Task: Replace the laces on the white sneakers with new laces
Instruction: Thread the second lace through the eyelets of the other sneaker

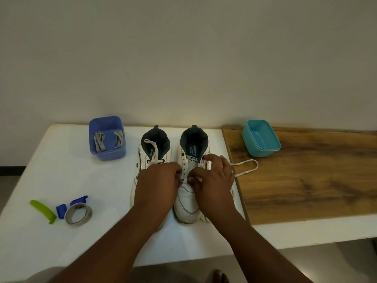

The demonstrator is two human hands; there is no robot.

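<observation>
Two white sneakers stand side by side on the white table [51, 164], toes toward me. The left sneaker [152, 152] still has its white lace threaded. The right sneaker [188, 203] has open upper eyelets, and its old white lace [247, 167] trails off to the right onto the wooden board. My left hand [158, 184] and my right hand [214, 178] meet over the right sneaker's lower eyelets, fingers curled and pinching at the lace there. Grey new laces [108, 140] lie in a purple tub [107, 153] at the back left.
An empty teal tub [261, 137] stands on a wooden board [306, 180] at the right. A tape roll [78, 213], blue clips [61, 210] and a green plastic piece [43, 210] lie at the front left. A wall rises right behind the table.
</observation>
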